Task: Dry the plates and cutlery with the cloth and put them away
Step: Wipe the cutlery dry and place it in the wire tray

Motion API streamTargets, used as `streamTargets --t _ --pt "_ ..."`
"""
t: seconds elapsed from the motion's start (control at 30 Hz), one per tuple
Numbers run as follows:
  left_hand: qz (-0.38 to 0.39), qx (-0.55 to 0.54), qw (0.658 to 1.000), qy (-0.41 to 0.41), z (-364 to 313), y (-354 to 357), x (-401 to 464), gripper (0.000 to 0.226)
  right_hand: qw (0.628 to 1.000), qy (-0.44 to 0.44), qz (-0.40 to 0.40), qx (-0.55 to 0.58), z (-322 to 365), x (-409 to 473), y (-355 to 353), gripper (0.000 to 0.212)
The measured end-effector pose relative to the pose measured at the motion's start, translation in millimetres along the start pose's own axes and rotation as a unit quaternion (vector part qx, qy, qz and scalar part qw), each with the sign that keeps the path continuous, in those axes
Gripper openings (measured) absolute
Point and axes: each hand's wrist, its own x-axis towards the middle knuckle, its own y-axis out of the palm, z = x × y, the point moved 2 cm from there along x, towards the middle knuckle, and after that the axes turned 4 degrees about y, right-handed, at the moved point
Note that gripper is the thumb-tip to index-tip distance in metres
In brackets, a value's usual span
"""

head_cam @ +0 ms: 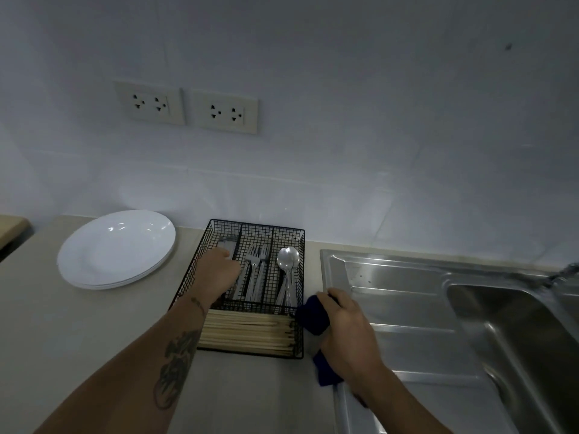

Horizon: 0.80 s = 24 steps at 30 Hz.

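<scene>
The left hand (219,272) reaches down into the left compartment of the black wire cutlery tray (299,264), its fingers curled over the knives (227,244) that lie there; whether it pinches one of them or only rests on them cannot be told, since the hand's back hides the fingertips. Just to the right of that hand, in the middle compartment, lie the forks (257,270), and one compartment further right the spoons (287,264), bowls pointing away from the person. Below the left wrist, in the near crosswise compartment, lies a bundle of pale wooden chopsticks (247,332). The right hand (347,330) holds a dark blue cloth (313,314) bunched in its curled fingers, just beside the tray's near right corner and over the edge of the steel sink (423,308), whose drainboard extends to the right of this hand. Well to the left of the left hand, a stack of white plates (116,249) sits on the beige counter (62,324), close to the wall.
</scene>
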Motion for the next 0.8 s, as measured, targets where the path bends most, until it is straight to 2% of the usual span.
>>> streamTargets --t 0.1,0.17,0.27,0.3,0.37,0.43,0.57,0.7,0.8 --pt "-0.005 -0.03 0.999 0.025 -21.4 1.7 -33.5 0.031 1.0 -0.002 -0.008 0.009 0.6 -14.3 -8.9 0.062" --pt "0.023 -0.055 0.998 0.029 -33.8 6.2 -59.0 0.03 1.0 0.003 -0.01 0.018 1.2 -24.6 -14.3 0.058" --pt "0.136 -0.077 0.988 -0.018 -43.1 22.5 -95.6 0.018 1.0 0.006 -0.015 0.025 2.3 -40.0 -18.7 0.057" --pt "0.184 -0.092 0.977 -0.05 -45.5 28.2 -110.4 0.022 1.0 0.005 -0.019 0.023 2.8 -44.6 -19.7 0.058" --pt "0.281 -0.131 0.943 -0.122 -49.3 41.7 -138.9 0.045 1.0 0.003 -0.023 0.018 5.0 -54.8 -23.0 0.061" --pt "0.335 -0.18 0.908 -0.177 -51.0 54.7 -161.9 0.056 1.0 -0.002 -0.021 0.004 8.1 -67.2 -25.0 0.067" --pt "0.297 -0.307 0.874 -0.23 -52.7 80.3 -180.4 0.036 1.0 -0.01 -0.011 0.011 6.3 -97.5 -21.4 0.081" --pt "0.19 -0.27 0.928 -0.174 -55.3 99.3 -191.0 0.028 1.0 0.005 0.029 0.002 -6.7 -124.4 -18.3 0.094" --pt "0.151 -0.336 0.918 -0.146 -62.8 112.0 -208.6 0.025 1.0 0.005 0.027 -0.014 -16.0 -137.0 -27.4 0.096"
